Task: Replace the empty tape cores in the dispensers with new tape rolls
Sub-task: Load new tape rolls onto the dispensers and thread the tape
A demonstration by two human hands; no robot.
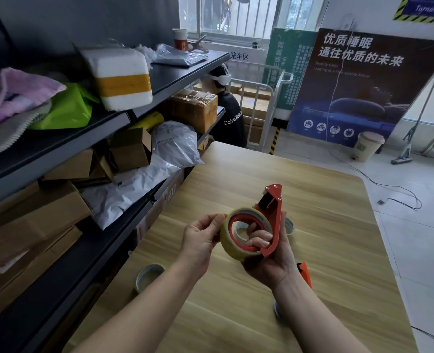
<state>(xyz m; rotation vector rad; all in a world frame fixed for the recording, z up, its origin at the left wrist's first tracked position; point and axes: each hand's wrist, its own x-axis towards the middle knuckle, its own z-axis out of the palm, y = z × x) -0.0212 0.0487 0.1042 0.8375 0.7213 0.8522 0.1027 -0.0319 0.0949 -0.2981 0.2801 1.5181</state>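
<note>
Hovering above the surface (338, 276), the right grip (269, 261) clamps the orange dispenser (274, 225), fingers through the tape roll (228, 243) mounted on it; the left grip (200, 238) pinches the roll's rim. Shelves (57, 146) crowd the left edge; open floor (414, 225) lies right.

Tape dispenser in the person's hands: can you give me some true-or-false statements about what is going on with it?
1. The right hand holds the red dispenser. True.
2. The dispenser carries no tape. False: a yellowish tape roll sits on it.
3. The left hand pinches the roll's edge. True.
4. The hands rest flat on the wooden table. False: both are raised above it.
5. Nothing else lies on the table. False: a pale ring, either tape or a core, lies by the left forearm.
</note>
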